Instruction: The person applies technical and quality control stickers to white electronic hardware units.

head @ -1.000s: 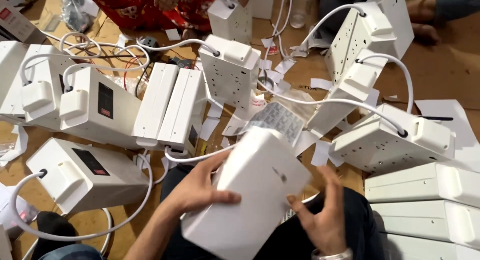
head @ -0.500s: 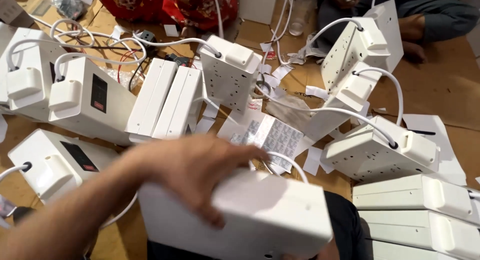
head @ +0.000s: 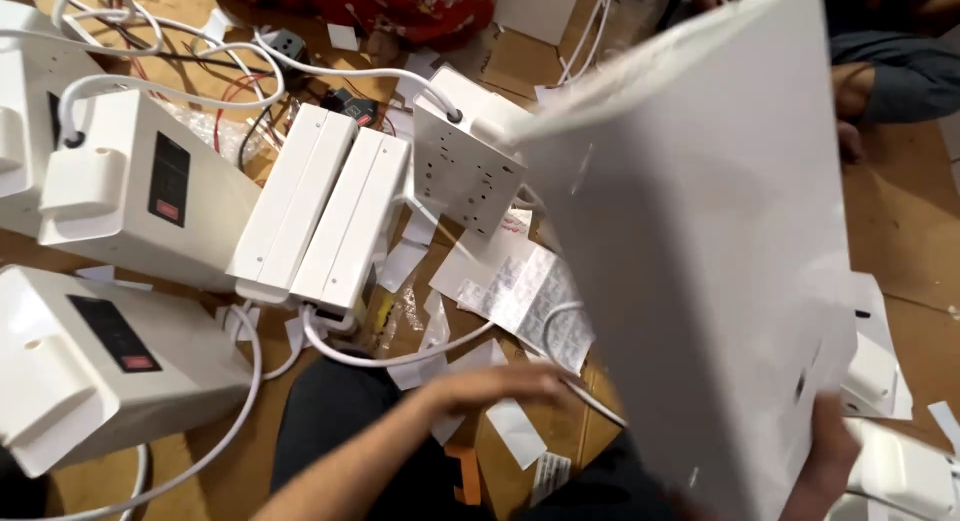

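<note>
A big white plastic casing [head: 700, 241] is lifted close to the camera and fills the right half of the view, blurred. My right hand [head: 828, 451] grips its lower edge at the bottom right. My left hand [head: 495, 386] is off the casing, fingers spread, low over my lap next to a white cable [head: 400, 359] and paper scraps. It holds nothing.
White box units with black panels [head: 150, 196] [head: 90, 361] lie at left, two slim white covers [head: 325, 211] beside them, a perforated white unit [head: 465, 166] behind. Cables, label sheets [head: 530, 296] and cardboard floor surround. Another person's foot [head: 850, 91] shows at top right.
The casing has swung up from my lap to the right, close to the camera. My left hand has let go of it and dropped toward my lap.
</note>
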